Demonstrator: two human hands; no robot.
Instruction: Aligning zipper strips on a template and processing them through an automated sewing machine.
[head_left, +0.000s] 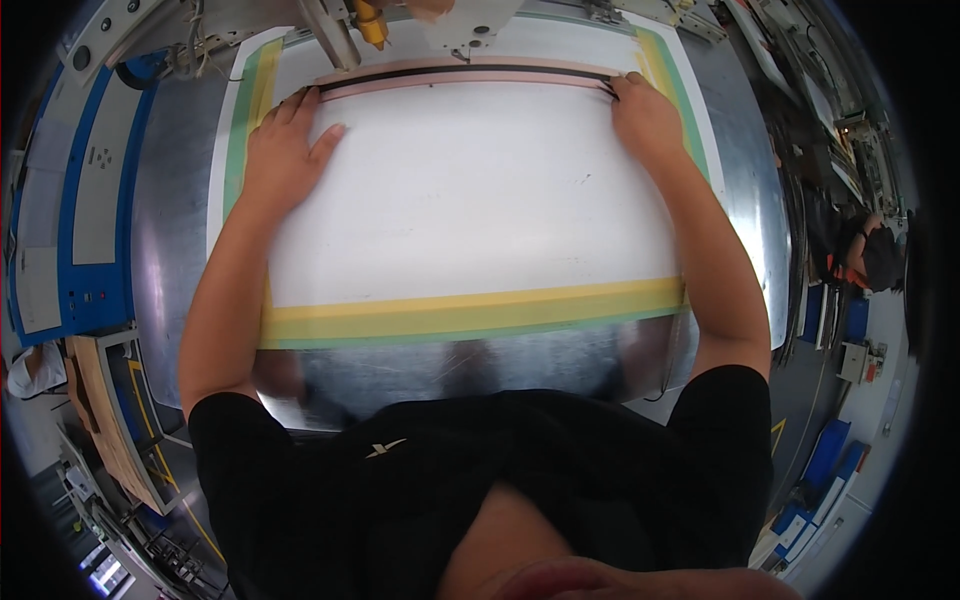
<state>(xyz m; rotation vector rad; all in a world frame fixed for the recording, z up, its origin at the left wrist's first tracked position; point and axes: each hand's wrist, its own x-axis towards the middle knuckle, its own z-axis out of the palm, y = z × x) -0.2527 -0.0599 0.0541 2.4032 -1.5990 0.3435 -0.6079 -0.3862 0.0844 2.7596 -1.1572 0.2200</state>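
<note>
Along the far edge of the white board [470, 200], a pink strip [465, 72] runs left-right; left hand [283, 150] flat, released; right hand [645, 115] seemingly pinching its right end.

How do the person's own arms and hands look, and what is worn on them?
Both forearms are bare. The left hand and right hand wear no gloves, and no rings or watch show. Short black sleeves of a black shirt end above the elbows. No markings are visible.
</note>
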